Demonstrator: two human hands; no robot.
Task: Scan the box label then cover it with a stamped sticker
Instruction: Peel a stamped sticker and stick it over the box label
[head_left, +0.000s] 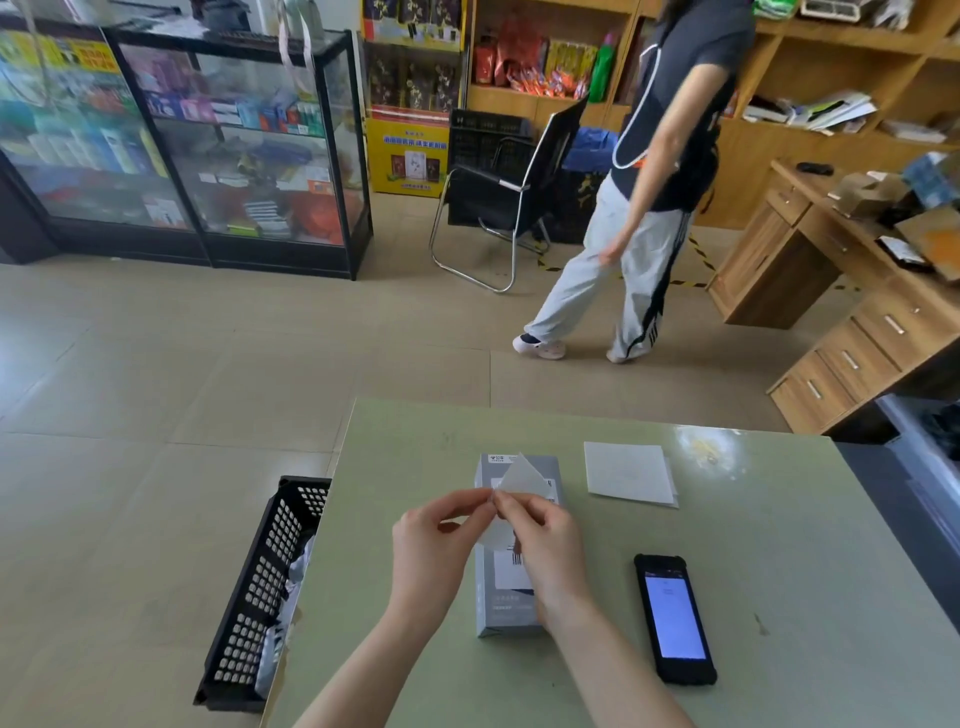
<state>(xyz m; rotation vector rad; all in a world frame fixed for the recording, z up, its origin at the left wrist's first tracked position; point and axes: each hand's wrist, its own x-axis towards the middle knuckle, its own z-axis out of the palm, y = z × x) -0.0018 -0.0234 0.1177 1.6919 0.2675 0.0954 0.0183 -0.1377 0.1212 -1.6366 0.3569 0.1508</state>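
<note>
A grey box (511, 605) lies flat on the green table (779, 545), its white barcode label (509, 571) partly visible between my hands. Both hands hover just above the box. My left hand (436, 540) and my right hand (540, 540) pinch a white sticker sheet (522, 477) at one corner, fingertips touching; one layer stands up and another curls down below. Whether the sticker bears a stamp cannot be seen. A black handheld scanner (674, 618) with a lit screen rests to the right of the box.
A stack of white sticker sheets (629, 472) lies at the table's far right. A black plastic crate (265, 587) holding parcels stands on the floor left of the table. A person (639, 208) walks across the floor beyond, near a chair, wooden desk and glass cabinets.
</note>
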